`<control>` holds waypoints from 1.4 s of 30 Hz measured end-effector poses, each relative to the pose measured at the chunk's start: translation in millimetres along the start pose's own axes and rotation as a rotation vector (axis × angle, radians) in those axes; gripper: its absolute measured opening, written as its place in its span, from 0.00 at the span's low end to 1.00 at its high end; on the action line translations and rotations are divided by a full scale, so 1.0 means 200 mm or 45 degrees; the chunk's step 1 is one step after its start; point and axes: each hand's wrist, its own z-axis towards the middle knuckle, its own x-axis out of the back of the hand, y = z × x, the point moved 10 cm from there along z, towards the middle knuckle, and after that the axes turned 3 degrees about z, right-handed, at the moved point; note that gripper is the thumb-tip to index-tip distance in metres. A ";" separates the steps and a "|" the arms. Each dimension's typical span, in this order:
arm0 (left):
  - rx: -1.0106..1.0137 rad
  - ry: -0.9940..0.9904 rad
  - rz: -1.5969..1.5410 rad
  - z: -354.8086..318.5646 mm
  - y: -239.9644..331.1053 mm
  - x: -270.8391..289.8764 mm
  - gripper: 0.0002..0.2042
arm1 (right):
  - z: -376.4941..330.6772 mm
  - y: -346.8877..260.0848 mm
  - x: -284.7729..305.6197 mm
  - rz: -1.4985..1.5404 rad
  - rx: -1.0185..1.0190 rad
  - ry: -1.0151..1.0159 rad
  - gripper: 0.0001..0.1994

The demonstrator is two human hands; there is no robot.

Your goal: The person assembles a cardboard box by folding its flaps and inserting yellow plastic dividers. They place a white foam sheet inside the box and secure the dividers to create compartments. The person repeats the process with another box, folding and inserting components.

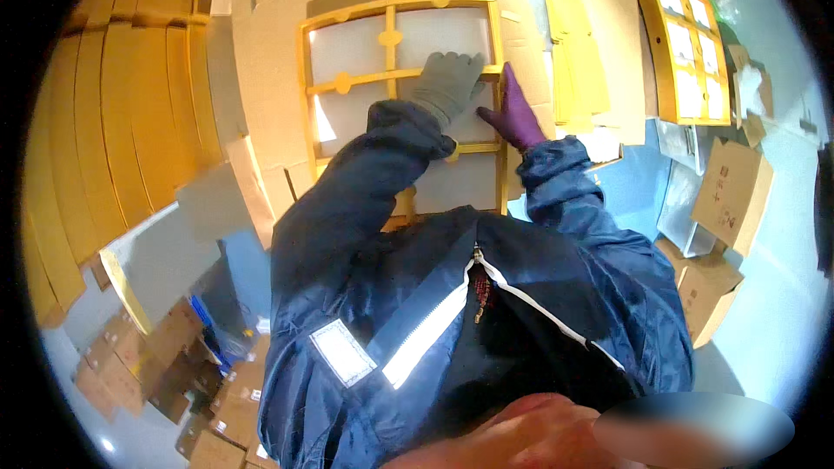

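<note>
My dark blue jacket (pixel 486 313) with its reflective zip strips fills the lower part of the view, closest to me, and both sleeves reach up and away to the work. My left hand (pixel 447 82), in a grey glove, lies flat with fingers spread and together on nothing — it presses on the yellow lattice frame (pixel 395 78) where a crossbar meets the white panel behind it. My right hand (pixel 514 113), in a purple glove, is just beside it, set against the frame's right upright; whether its fingers curl round the bar I cannot tell. The frame lies on a sheet of brown cardboard (pixel 269 78) spread over the counter, directly ahead of my chest.

To my left stands a curved stack of yellow boards (pixel 130 122). To the right, well apart from my hands, a second yellow lattice frame (pixel 686 43) rests among flat yellow strips (pixel 578 43) — and cardboard boxes (pixel 734 195) sit lower on the right. More small boxes (pixel 156 365) crowd the floor at lower left.
</note>
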 end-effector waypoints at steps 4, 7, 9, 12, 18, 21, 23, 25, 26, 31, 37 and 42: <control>-0.060 -0.173 0.342 0.03 -0.03 -0.22 0.10 | -0.01 0.20 -0.11 0.143 -0.184 -0.099 0.38; 0.021 -0.061 0.299 -0.01 -0.07 -0.23 0.10 | 0.01 0.17 -0.08 0.020 -0.158 -0.014 0.32; 0.061 -0.162 0.341 -0.01 -0.08 -0.27 0.10 | 0.01 0.12 -0.06 -0.004 -0.116 0.038 0.30; 0.037 -0.261 0.324 0.07 -0.04 -0.28 0.10 | 0.00 0.07 -0.05 -0.023 -0.066 0.096 0.25; 0.113 -0.425 0.183 0.17 -0.08 -0.35 0.09 | 0.02 0.10 -0.06 -0.146 -0.126 0.076 0.16; 0.109 -0.310 0.142 0.18 -0.08 -0.34 0.10 | 0.02 0.09 -0.07 -0.173 -0.150 0.049 0.15; 0.132 -0.286 0.197 0.17 -0.07 -0.35 0.11 | 0.01 0.08 -0.06 -0.156 -0.145 0.075 0.17; 0.138 -0.258 0.187 0.16 -0.05 -0.34 0.12 | 0.01 0.05 -0.07 -0.179 -0.054 0.081 0.18; 0.141 -0.270 0.178 0.14 -0.04 -0.34 0.12 | 0.01 0.05 -0.08 -0.175 -0.028 0.069 0.18; 0.190 0.023 0.132 0.06 -0.07 -0.22 0.11 | 0.04 0.15 -0.15 -0.061 -0.093 0.006 0.27; 0.131 -0.068 0.250 0.08 -0.08 -0.32 0.08 | 0.03 0.15 -0.19 -0.157 -0.073 0.024 0.32; 0.166 -0.043 0.242 0.08 -0.06 -0.30 0.10 | 0.04 0.14 -0.18 -0.114 -0.091 -0.037 0.32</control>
